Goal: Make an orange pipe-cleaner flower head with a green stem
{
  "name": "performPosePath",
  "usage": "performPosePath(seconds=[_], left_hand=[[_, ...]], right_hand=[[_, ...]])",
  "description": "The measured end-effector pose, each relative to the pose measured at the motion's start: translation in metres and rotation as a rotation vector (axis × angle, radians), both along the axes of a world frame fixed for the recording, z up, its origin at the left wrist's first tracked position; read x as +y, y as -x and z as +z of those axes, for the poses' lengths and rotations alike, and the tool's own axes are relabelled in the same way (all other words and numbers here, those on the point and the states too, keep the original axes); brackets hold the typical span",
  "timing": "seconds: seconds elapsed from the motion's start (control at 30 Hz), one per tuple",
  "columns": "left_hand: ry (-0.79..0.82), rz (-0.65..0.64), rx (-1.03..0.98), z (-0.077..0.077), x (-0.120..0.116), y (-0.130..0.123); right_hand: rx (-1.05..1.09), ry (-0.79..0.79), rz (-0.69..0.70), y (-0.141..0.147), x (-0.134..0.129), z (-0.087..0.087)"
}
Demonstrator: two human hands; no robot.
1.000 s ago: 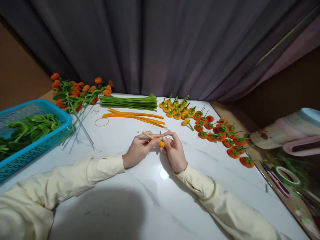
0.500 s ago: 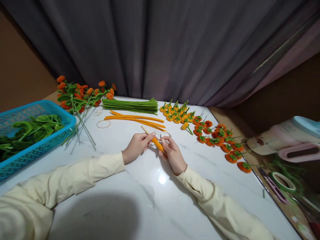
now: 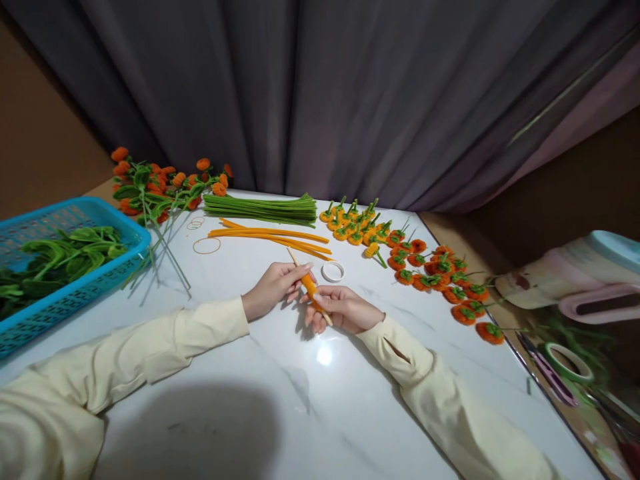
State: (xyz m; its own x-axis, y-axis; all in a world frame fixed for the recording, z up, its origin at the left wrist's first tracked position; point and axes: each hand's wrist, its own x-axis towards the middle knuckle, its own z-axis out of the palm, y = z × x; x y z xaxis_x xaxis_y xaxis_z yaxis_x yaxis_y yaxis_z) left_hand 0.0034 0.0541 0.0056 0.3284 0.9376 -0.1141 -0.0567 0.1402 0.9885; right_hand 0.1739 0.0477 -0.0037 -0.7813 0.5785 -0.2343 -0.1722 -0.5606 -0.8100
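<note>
A thin wooden stick (image 3: 293, 257) slants between my two hands over the middle of the table, with a yellow-orange pipe cleaner (image 3: 309, 287) wound round it. My left hand (image 3: 273, 288) pinches the stick near its upper end. Thumb and fingers of my right hand (image 3: 350, 308) close on the wound pipe cleaner lower down, and the stick's bare lower end pokes out below them. Just beyond my right hand lies a white ring of tape (image 3: 333, 271). Several loose yellow-orange pipe cleaners (image 3: 270, 235) lie beyond my left hand.
Behind lies a bundle of green pipe cleaners (image 3: 260, 209). Yellow flower heads (image 3: 355, 230) and orange ones (image 3: 440, 267) stretch along the right. At left are stemmed orange flowers (image 3: 160, 183) and a blue basket (image 3: 75, 290) of leaves. Scissors (image 3: 547, 370), green tape (image 3: 570, 363) and a tumbler (image 3: 565, 273) sit right.
My right hand has turned and shifted slightly down, baring the stick's lower end. The stick stands steeper, and the white tape ring shows fully. My left hand keeps its hold.
</note>
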Motion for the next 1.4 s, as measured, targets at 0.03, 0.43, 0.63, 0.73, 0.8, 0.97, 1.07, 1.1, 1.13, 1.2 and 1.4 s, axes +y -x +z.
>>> performPosePath(seconds=[0.03, 0.43, 0.63, 0.73, 0.8, 0.97, 1.07, 1.1, 1.13, 1.2, 1.4], left_hand=[[-0.004, -0.002, -0.002, 0.000, 0.000, 0.001], [0.011, 0.024, -0.148, 0.000, 0.007, 0.004], [-0.031, 0.008, -0.134, 0.002, 0.003, 0.003], [-0.041, 0.015, -0.103, 0.002, 0.001, 0.003], [-0.040, 0.017, -0.084, 0.003, 0.000, 0.002], [-0.007, -0.021, -0.023, 0.006, -0.005, 0.001], [-0.014, -0.023, -0.010, 0.007, -0.007, 0.001], [-0.016, -0.025, -0.008, 0.007, -0.007, 0.001], [-0.018, -0.030, -0.006, 0.006, -0.008, 0.000], [-0.022, -0.046, 0.009, 0.005, -0.009, -0.001], [-0.020, -0.068, 0.030, -0.002, -0.013, -0.004]], right_hand=[[0.012, 0.022, 0.021, -0.001, 0.000, 0.000], [-0.055, 0.056, 0.238, -0.004, 0.001, 0.003], [-0.109, -0.006, 0.227, 0.001, -0.003, 0.005], [-0.117, -0.023, 0.206, 0.002, -0.005, 0.003], [-0.118, -0.028, 0.189, 0.003, -0.006, 0.002], [-0.118, -0.026, 0.128, 0.007, -0.009, 0.004], [-0.106, -0.024, 0.078, 0.009, -0.012, 0.006], [-0.102, -0.025, 0.066, 0.010, -0.013, 0.006], [-0.101, -0.027, 0.056, 0.011, -0.014, 0.006], [-0.106, -0.035, 0.035, 0.012, -0.015, 0.006], [-0.087, -0.032, -0.053, 0.014, -0.014, 0.006]])
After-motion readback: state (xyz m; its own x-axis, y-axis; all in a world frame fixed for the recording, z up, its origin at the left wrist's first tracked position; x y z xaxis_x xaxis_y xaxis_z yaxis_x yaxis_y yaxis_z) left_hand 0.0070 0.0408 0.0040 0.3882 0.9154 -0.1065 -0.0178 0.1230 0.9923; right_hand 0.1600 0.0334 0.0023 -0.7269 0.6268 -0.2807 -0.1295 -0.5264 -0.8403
